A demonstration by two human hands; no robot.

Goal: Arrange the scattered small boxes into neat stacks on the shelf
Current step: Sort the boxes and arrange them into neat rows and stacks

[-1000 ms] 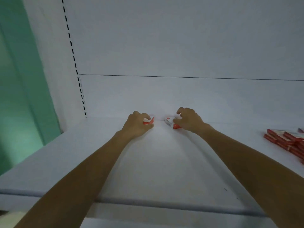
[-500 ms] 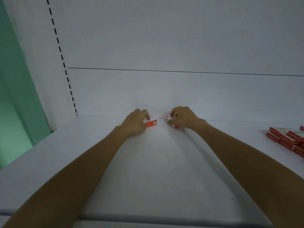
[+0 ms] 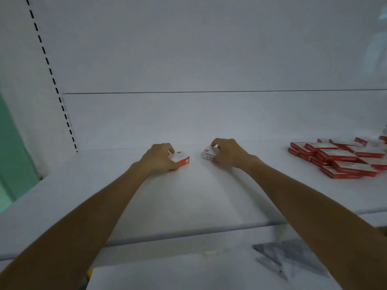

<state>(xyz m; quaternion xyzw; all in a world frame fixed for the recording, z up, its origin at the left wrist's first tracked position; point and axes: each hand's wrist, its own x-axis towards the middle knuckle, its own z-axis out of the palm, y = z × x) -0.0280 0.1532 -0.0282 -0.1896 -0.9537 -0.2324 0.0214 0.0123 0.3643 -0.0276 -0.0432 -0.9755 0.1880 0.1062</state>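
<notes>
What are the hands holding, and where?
The left hand grips a small red-and-white box by its left end; the right hand grips a second box by its right end.

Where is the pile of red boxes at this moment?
In the head view, the pile of red boxes lies at the far right of the shelf, apart from the right hand.

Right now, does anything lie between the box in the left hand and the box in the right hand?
Nothing visible: only bare shelf separates the left box from the right box. The scattered pile lies far right.
</notes>
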